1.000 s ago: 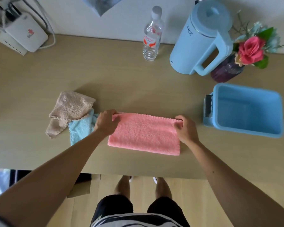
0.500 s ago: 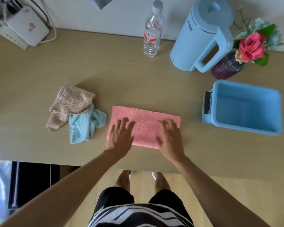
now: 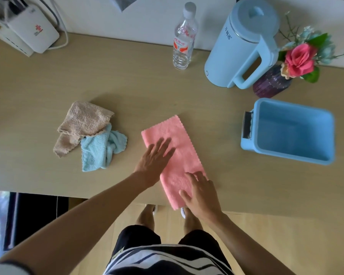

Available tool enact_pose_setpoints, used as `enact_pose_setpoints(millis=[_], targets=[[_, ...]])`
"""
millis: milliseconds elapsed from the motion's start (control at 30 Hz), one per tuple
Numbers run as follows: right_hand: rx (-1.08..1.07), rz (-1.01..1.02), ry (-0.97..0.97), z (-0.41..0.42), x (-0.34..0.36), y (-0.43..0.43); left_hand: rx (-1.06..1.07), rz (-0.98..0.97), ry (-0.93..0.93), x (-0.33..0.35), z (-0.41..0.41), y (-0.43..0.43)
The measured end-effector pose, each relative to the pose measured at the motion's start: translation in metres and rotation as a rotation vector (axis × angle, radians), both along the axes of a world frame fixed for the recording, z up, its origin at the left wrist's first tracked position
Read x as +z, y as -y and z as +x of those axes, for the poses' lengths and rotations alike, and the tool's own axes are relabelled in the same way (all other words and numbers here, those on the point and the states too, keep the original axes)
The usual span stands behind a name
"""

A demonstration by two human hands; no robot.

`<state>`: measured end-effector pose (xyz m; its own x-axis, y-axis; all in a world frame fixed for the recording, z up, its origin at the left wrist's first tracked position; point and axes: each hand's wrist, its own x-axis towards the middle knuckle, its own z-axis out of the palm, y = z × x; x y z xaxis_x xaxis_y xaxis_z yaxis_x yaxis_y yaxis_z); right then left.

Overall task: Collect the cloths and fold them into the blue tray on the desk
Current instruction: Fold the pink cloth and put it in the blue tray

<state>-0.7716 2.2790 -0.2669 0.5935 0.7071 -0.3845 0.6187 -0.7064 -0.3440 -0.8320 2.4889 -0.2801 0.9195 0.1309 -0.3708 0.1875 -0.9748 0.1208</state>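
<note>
A pink cloth [image 3: 179, 149], folded into a long strip, lies on the desk with its near end hanging a little over the front edge. My left hand [image 3: 154, 160] rests flat on its left side, fingers spread. Flat on the near end is my right hand [image 3: 200, 195], also with fingers apart. Left of them lie a crumpled beige cloth [image 3: 83, 121] and a light blue cloth [image 3: 99, 148] partly under it. The blue tray [image 3: 290, 153] stands at the right with nothing in it.
Along the back wall stand a water bottle [image 3: 184, 38], a light blue kettle [image 3: 244, 44] and a purple vase with flowers [image 3: 272, 82]. A white box with cables [image 3: 31, 29] sits at the back left. The desk's front edge runs just under my hands.
The pink cloth has turned from lying crosswise to pointing away from me, its near end now over the desk edge. Both hands went from pinching its far corners to lying flat on it.
</note>
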Motion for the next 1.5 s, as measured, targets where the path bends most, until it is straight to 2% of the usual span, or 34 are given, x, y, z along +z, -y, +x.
enact_pose_setpoints(millis=[100, 200, 333, 567, 667, 800, 867, 933, 1000, 1267, 1367, 1500], targets=[[0.009, 0.035, 0.094, 0.010, -0.001, 0.011, -0.183, -0.057, 0.004, 0.003, -0.023, 0.015], [0.101, 0.033, 0.084, 0.021, -0.007, 0.024, -0.327, -0.087, -0.043, -0.001, -0.048, 0.029], [0.291, 0.027, 0.081, 0.028, -0.013, 0.038, -0.270, -0.074, -0.067, -0.005, -0.060, 0.037], [0.291, 0.083, 0.117, 0.036, -0.015, 0.025, -0.137, -0.088, 0.013, -0.005, -0.054, 0.050], [0.234, 0.099, 0.027, 0.039, -0.011, 0.011, -0.044, -0.146, 0.046, -0.004, -0.053, 0.052], [0.157, 0.176, -0.143, 0.043, 0.002, -0.004, 0.220, -0.321, 0.200, -0.003, -0.054, 0.054], [0.070, 0.244, -0.336, 0.045, 0.013, -0.009, 0.358, -0.438, 0.235, 0.002, -0.052, 0.050], [-0.065, 0.301, -0.620, 0.051, 0.024, -0.013, 0.513, -0.624, 0.220, 0.011, -0.048, 0.046], [-0.096, 0.305, -0.759, 0.058, 0.030, -0.015, 0.692, -0.785, 0.181, 0.018, -0.044, 0.038], [-0.273, 0.338, -0.480, 0.091, 0.021, -0.051, 0.866, -0.777, 0.056, 0.018, -0.020, -0.005], [-0.285, 0.363, -0.454, 0.099, 0.016, -0.071, 0.915, -0.789, 0.097, 0.012, -0.008, -0.014], [-0.324, 0.318, -0.407, 0.106, -0.002, -0.090, 0.943, -0.706, 0.163, 0.004, 0.003, -0.022]])
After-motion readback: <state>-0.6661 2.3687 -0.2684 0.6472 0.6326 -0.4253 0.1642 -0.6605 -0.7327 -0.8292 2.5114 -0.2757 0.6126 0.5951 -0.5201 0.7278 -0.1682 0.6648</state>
